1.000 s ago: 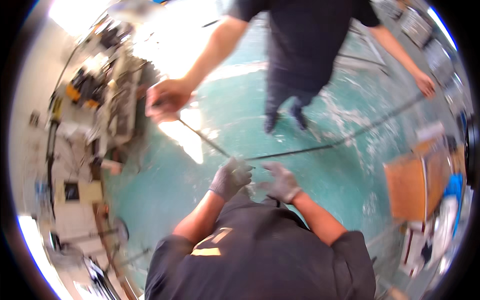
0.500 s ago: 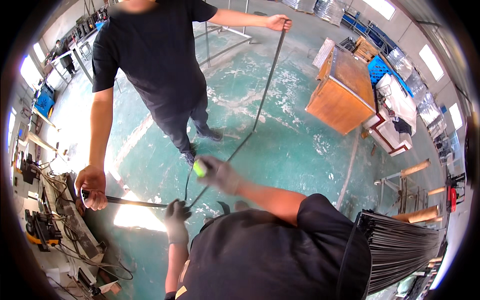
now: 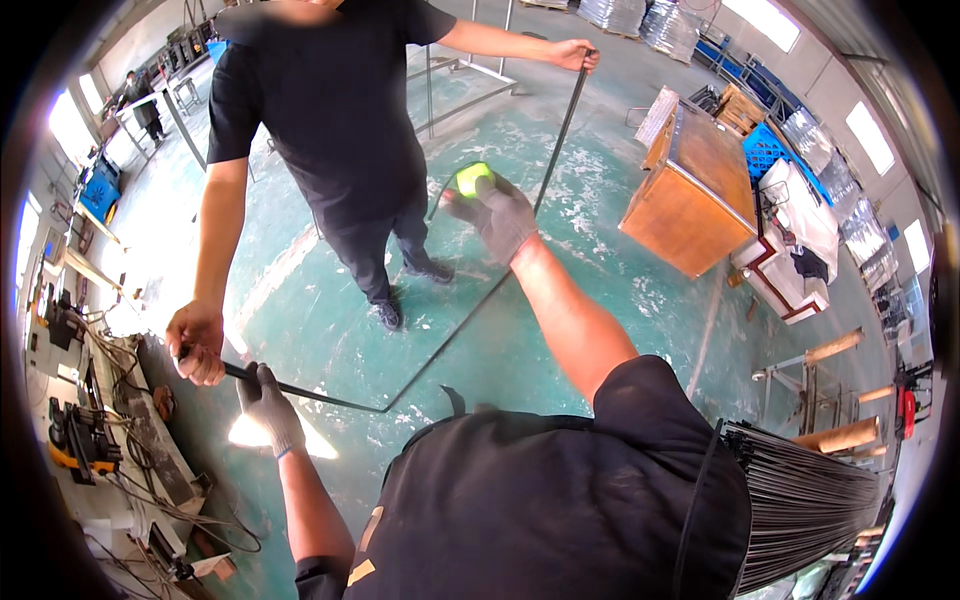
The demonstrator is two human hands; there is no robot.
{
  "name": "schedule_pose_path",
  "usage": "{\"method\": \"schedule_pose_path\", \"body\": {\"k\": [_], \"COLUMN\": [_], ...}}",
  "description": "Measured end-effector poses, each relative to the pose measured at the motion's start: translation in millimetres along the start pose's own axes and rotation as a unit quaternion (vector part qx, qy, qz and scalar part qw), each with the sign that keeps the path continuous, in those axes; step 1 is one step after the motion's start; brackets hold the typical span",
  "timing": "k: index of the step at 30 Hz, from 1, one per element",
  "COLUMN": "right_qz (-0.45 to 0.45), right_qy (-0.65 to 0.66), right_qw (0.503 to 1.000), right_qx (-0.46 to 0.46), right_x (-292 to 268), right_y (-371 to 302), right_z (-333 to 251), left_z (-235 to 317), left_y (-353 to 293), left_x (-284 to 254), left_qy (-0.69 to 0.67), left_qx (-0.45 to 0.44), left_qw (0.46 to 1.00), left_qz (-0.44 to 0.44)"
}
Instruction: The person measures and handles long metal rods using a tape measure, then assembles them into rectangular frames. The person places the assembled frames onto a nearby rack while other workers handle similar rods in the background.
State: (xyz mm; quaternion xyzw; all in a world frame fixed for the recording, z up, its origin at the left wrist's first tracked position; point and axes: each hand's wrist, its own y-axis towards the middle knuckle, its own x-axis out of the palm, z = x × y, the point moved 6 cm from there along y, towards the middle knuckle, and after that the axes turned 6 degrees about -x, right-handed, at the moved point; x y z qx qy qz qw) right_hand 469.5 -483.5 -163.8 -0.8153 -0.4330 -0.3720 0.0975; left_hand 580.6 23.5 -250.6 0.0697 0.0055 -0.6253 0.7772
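A long, thin black bar (image 3: pixel 440 349) bends sharply low in front of me and runs up to the far right. Facing me, a co-worker in a black T-shirt grips its two ends, one with the hand at left (image 3: pixel 197 343), the other with the hand at upper right (image 3: pixel 574 56). My left hand (image 3: pixel 270 408), in a grey glove, closes on the bar close beside the co-worker's lower hand. My gloved right hand (image 3: pixel 503 222) is raised in front of the co-worker, wrapped round a bright yellow-green tape measure (image 3: pixel 473 178). A dark band curves down from it.
A brown wooden cabinet (image 3: pixel 690 190) stands at right, with a white-and-red unit (image 3: pixel 785 270) beside it. Bundled black rods (image 3: pixel 800 505) lie behind my right shoulder. A cluttered workbench (image 3: pixel 150 450) with cables runs along the left. Metal frames (image 3: pixel 465 95) stand behind the co-worker.
My left hand has moved left along the bar to near the co-worker's hand. My right hand has risen and gone right with the tape measure, away from the bar's bend.
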Motion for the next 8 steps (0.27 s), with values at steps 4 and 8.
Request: {"method": "schedule_pose_path", "body": {"k": [4,8], "right_qz": [0.002,0.018], "right_qy": [0.024,-0.007], "right_qw": [0.999,0.998], "right_qx": [0.030,0.054], "right_x": [-2,-17], "right_y": [4,10], "right_z": [17,33], "left_z": [-13,-24], "left_y": [8,12], "left_x": [-5,-5], "left_qy": [0.027,0.057], "left_qx": [0.038,0.077], "left_qw": [0.999,0.995], "left_qz": [0.000,0.015]}}
